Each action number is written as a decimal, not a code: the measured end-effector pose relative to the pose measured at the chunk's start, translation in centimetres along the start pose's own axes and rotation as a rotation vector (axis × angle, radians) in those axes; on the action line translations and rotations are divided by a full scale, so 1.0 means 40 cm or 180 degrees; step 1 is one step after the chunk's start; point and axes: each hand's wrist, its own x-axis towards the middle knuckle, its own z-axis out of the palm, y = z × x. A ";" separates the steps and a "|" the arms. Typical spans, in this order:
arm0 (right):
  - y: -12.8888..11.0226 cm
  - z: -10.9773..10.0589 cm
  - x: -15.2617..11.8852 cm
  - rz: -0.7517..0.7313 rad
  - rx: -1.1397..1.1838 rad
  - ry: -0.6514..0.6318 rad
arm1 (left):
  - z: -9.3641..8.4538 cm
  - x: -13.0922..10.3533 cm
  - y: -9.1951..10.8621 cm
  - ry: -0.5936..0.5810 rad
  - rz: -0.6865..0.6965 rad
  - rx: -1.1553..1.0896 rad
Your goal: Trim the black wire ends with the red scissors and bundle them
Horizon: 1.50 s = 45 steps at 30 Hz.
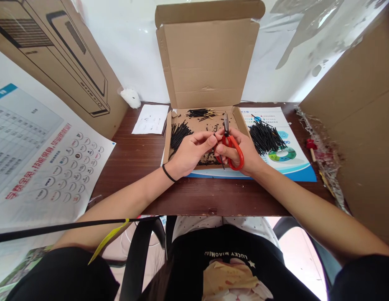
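Observation:
My left hand (196, 151) pinches a thin black stick (222, 162) over the front of an open cardboard box (207, 65). Close against it, my right hand (241, 148) is wrapped round red-handled scissors (237, 156), whose dark blades (226, 124) point away from me. The fingertips of both hands meet at the stick, and part of it is hidden behind them. Inside the box, a pile of black sticks (179, 134) lies at the left, and a smaller bundle with yellowish ends (200, 113) at the back. Small dark scraps are strewn over the box floor.
Right of the box, a large heap of black sticks (266, 137) rests on a printed sheet (302, 167). A white paper (150, 119) and a white crumpled bag (130, 98) are at the left. Cardboard panels (354, 96) wall both sides. A red-topped small stick (311, 146) lies far right.

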 end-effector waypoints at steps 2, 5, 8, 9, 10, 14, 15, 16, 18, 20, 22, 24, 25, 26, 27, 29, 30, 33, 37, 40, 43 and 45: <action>0.004 -0.001 0.003 -0.0038 0.0019 0.0036 | 0.003 -0.001 0.002 -0.0006 -0.0044 -0.0059; 0.010 -0.003 0.006 -0.0071 0.0007 0.0083 | 0.004 -0.001 0.002 0.0031 -0.0089 -0.0115; 0.012 -0.005 0.007 -0.0090 -0.0016 0.0090 | 0.001 0.000 -0.001 0.0065 -0.0122 -0.0131; 0.012 -0.005 0.007 -0.0109 -0.0010 0.0086 | 0.000 0.000 -0.002 0.0076 -0.0142 -0.0133; 0.013 -0.005 0.007 -0.0135 -0.0006 0.0084 | -0.001 0.000 -0.004 0.0084 -0.0166 -0.0133; 0.018 -0.008 0.009 -0.0290 -0.0186 0.0108 | -0.004 -0.001 -0.010 0.0078 -0.0225 -0.0120; 0.021 -0.009 0.009 -0.0344 -0.0297 0.0124 | -0.005 0.000 -0.012 0.0104 -0.0199 -0.0095; 0.024 -0.011 0.010 -0.0410 -0.0423 0.0144 | -0.006 0.001 -0.014 0.0151 -0.0139 -0.0052; 0.029 -0.014 0.008 -0.0549 -0.0719 0.0221 | -0.010 0.003 -0.018 0.0286 0.0059 0.0082; 0.029 -0.018 0.005 -0.0655 -0.1071 0.0359 | -0.016 0.007 -0.019 0.0402 0.0224 0.0239; 0.022 -0.020 0.000 -0.0716 -0.1452 0.0503 | -0.022 0.009 -0.016 0.0468 0.0239 0.0360; 0.011 -0.022 -0.004 -0.0753 -0.1737 0.0612 | -0.025 0.010 -0.010 0.0512 0.0161 0.0446; 0.004 -0.022 -0.005 -0.0765 -0.1800 0.0652 | -0.025 0.009 -0.007 0.0525 0.0104 0.0479; -0.001 -0.022 -0.006 -0.0767 -0.1798 0.0689 | -0.024 0.008 -0.004 0.0532 0.0044 0.0508; -0.006 -0.022 -0.006 -0.0761 -0.1744 0.0720 | -0.023 0.007 -0.001 0.0532 -0.0010 0.0531; -0.012 -0.020 -0.005 -0.0729 -0.1551 0.0736 | -0.019 0.004 0.003 0.0517 -0.0074 0.0551; -0.014 -0.020 -0.004 -0.0706 -0.1450 0.0722 | -0.017 0.003 0.005 0.0505 -0.0081 0.0557; -0.013 -0.019 -0.003 -0.0623 -0.1243 0.0651 | -0.013 0.001 0.007 0.0463 -0.0079 0.0565; -0.009 -0.021 -0.003 -0.0561 -0.1189 0.0621 | -0.011 0.000 0.007 0.0417 -0.0078 0.0556; -0.006 -0.021 -0.003 -0.0581 -0.1195 0.0603 | -0.008 0.000 0.008 0.0416 -0.0094 0.0548; -0.010 -0.016 -0.003 -0.0668 -0.1129 0.0662 | -0.008 0.000 0.009 0.0425 -0.0128 0.0551; -0.015 -0.012 -0.004 -0.0725 -0.0996 0.0683 | -0.011 0.001 0.008 0.0409 -0.0143 0.0566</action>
